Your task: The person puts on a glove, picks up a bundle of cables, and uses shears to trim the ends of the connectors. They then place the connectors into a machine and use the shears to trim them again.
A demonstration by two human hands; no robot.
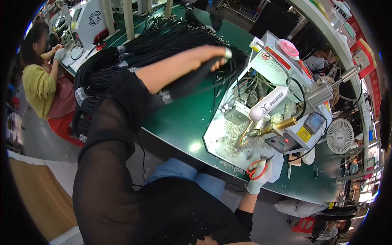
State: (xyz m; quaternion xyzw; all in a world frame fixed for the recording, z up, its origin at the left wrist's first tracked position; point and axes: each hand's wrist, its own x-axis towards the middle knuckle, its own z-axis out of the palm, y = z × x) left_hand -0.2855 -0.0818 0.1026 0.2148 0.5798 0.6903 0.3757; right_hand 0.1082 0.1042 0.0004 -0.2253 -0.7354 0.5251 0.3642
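My left hand (207, 57) reaches across the table to the far side, a white cover on one fingertip. Its fingers are curled round a bundle of black cables (192, 83), which hangs below my forearm and is blurred by motion. In a white glove, my right hand (260, 177) holds orange-handled scissors (257, 169) at the near edge of the machine's base, blades pointing up and right. Beyond them stands a bench machine (281, 122) with a brass-coloured nozzle, tubes and a small screen. Small silvery scraps (232, 139) cover its white base plate (214, 141).
A large heap of black cables (163, 41) spreads over the far left of the green table (179, 122). At right stands a white fan (339, 136); a pink round object (288, 47) sits on the machine. A person in yellow (38, 87) works at another machine (92, 18).
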